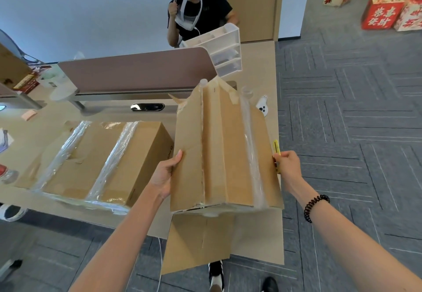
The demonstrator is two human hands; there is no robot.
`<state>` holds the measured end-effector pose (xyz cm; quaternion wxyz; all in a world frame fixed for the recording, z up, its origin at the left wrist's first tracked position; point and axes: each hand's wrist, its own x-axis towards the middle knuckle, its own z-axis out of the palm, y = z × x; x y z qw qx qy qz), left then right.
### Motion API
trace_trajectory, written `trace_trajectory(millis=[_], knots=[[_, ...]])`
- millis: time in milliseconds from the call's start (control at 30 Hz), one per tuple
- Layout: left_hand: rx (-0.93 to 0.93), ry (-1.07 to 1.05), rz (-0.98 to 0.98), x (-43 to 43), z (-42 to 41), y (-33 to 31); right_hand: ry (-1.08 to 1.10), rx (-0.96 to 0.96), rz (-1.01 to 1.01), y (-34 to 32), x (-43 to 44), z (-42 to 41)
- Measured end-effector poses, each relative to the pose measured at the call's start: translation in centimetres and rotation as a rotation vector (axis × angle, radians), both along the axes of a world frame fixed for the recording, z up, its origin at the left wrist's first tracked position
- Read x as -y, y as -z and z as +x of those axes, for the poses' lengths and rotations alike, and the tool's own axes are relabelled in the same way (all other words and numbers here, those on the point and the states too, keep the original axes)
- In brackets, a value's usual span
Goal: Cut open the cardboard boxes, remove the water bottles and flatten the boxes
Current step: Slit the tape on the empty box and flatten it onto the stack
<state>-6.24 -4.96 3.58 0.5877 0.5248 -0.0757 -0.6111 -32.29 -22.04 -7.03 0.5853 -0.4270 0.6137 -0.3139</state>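
An opened cardboard box [223, 154] with strips of clear tape stands tilted at the desk's near right corner, its lower flaps hanging over the edge. My left hand [165, 173] grips its left side, thumb on top. My right hand [288, 166] holds a yellow box cutter [276, 152] and presses against the box's right edge. Two clear bottle tops [203, 83] show behind the box's far end. A second, sealed cardboard box [102, 161] with tape bands lies on the desk to the left.
A brown divider panel [137, 70] crosses the desk [102, 115], with a white drawer organiser [225, 47] behind it. A seated person [201, 11] faces me beyond it. A white controller [262, 107] lies by the right edge. Red gift boxes [383, 13] stand on the carpet.
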Motion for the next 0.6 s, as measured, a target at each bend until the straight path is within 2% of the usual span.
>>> trace_trajectory(millis=[133, 267, 467, 600], knots=[[0.061, -0.03, 0.006, -0.7, 1.1, 2.3, -0.018, -0.226, -0.187, -1.4, 0.1, -0.2], [0.047, 0.015, 0.061, -1.5, 2.4, 3.8, -0.094, -0.325, -0.291, -1.8, -1.0, 0.1], [0.294, 0.031, 0.196, -1.5, 4.8, 5.1, -0.15, -0.482, -0.424, -2.4, -3.5, 2.7], [0.308, 0.096, 0.227, -0.9, 5.1, 4.6, -0.163, -0.576, -0.52, -3.2, -5.3, 5.6]])
